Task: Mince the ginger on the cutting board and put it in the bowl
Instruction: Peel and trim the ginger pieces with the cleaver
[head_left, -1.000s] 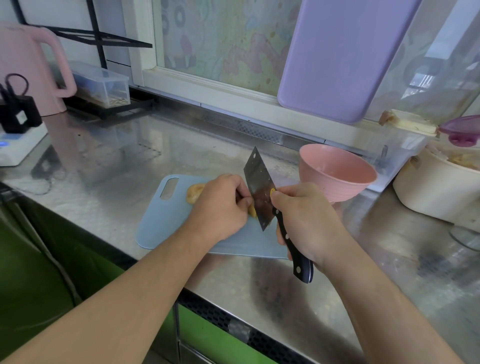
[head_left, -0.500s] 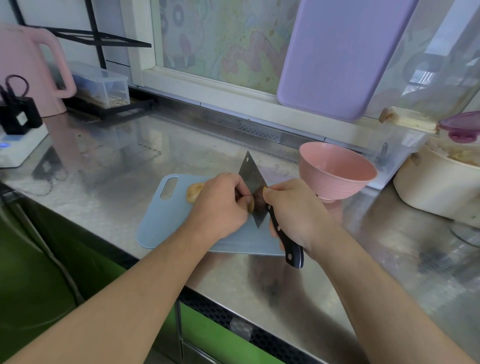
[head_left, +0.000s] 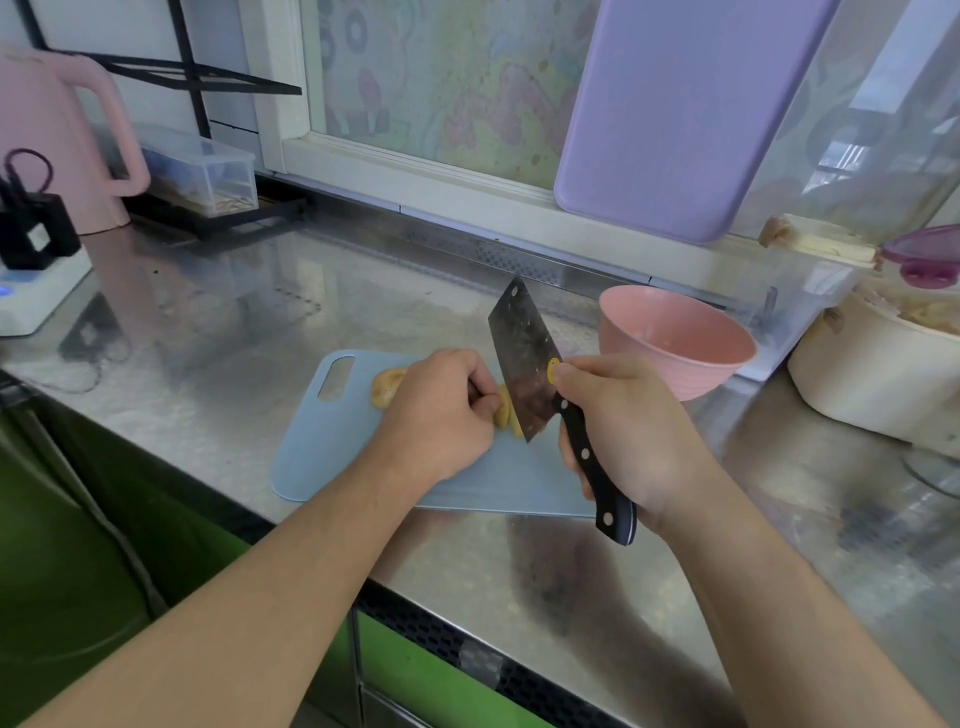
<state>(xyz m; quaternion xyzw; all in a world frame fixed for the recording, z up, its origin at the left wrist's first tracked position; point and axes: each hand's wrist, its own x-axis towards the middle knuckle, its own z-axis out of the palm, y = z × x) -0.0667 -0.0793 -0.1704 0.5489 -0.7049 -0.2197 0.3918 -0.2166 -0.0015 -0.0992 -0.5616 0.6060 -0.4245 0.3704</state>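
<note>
A pale blue cutting board (head_left: 322, 452) lies on the steel counter. On it lies a piece of ginger (head_left: 385, 388), mostly hidden under my left hand (head_left: 441, 410), whose curled fingers hold it down. Cut yellow slices (head_left: 506, 415) show at my fingertips. My right hand (head_left: 623, 431) grips the black handle of a cleaver (head_left: 522, 358). Its blade is tilted, tip up, with the lower corner on the board right beside the slices. The pink bowl (head_left: 675, 338) stands just right of the board, behind my right hand.
A pink kettle (head_left: 62, 140) and a power strip (head_left: 36, 291) sit far left. A clear box (head_left: 208, 171) stands on a black rack. A purple board (head_left: 685, 104) leans on the window. A cream pot (head_left: 883, 369) stands at right.
The cleaver came down close to my left fingers half a second ago; now its blade tip is raised again and a fresh slice shows beside it. My left hand stayed on the ginger.
</note>
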